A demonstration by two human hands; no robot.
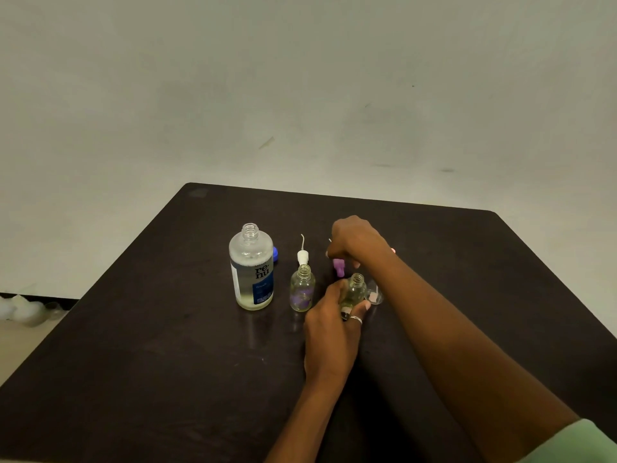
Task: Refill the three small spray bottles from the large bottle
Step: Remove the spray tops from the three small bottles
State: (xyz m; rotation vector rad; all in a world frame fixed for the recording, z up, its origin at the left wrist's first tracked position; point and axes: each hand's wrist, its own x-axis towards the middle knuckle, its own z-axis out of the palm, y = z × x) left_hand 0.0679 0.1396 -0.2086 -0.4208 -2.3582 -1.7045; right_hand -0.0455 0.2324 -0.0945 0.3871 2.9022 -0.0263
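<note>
The large clear bottle stands uncapped on the dark table, with a blue label and liquid in its lower part. Its blue cap lies just behind it. To its right an open small bottle with a purple pattern stands upright, a white spray head with its tube behind it. My left hand grips a second open small bottle. My right hand is closed above a purple spray head; whether it holds it I cannot tell. A third small bottle shows partly behind my right forearm.
The table's far edge meets a pale wall. White crumpled material lies on the floor at the left, beyond the table's edge.
</note>
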